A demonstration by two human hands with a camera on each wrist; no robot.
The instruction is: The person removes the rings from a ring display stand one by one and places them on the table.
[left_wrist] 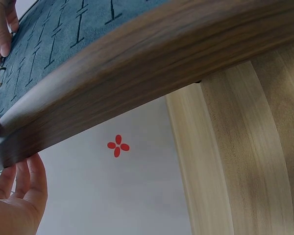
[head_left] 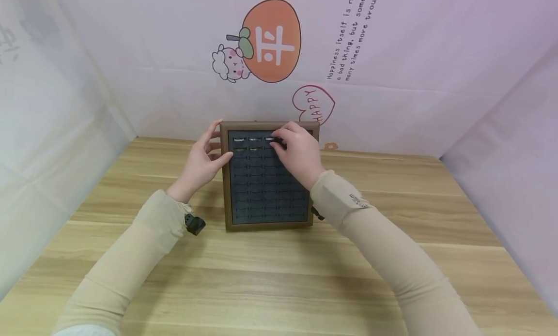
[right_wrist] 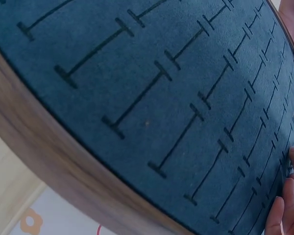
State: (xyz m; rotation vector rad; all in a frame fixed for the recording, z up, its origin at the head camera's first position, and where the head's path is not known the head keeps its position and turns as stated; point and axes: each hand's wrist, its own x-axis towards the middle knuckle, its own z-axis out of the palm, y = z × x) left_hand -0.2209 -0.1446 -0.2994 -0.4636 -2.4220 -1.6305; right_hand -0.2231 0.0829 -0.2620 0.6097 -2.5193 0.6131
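A ring display board [head_left: 270,181] with a wooden frame and dark blue slotted padding stands upright on the table. My left hand [head_left: 206,157] grips its left edge near the top, thumb on the front and fingers behind, as the left wrist view shows. At the top row's third slot, my right hand [head_left: 298,149] pinches a silvery ring [head_left: 270,139] between thumb and fingers; its lower part is hidden. Two rings sit left of it, a silver ring [head_left: 239,140] and another ring [head_left: 254,139]. Below them are two thin gold-toned rings [head_left: 255,148] in the second row.
The board stands on a wood-grain table [head_left: 270,278], close to a white cloth backdrop [head_left: 174,60] printed with an orange fruit, a sheep and lettering. Cloth walls also rise at left and right. Small black devices [head_left: 194,224] sit at both wrists.
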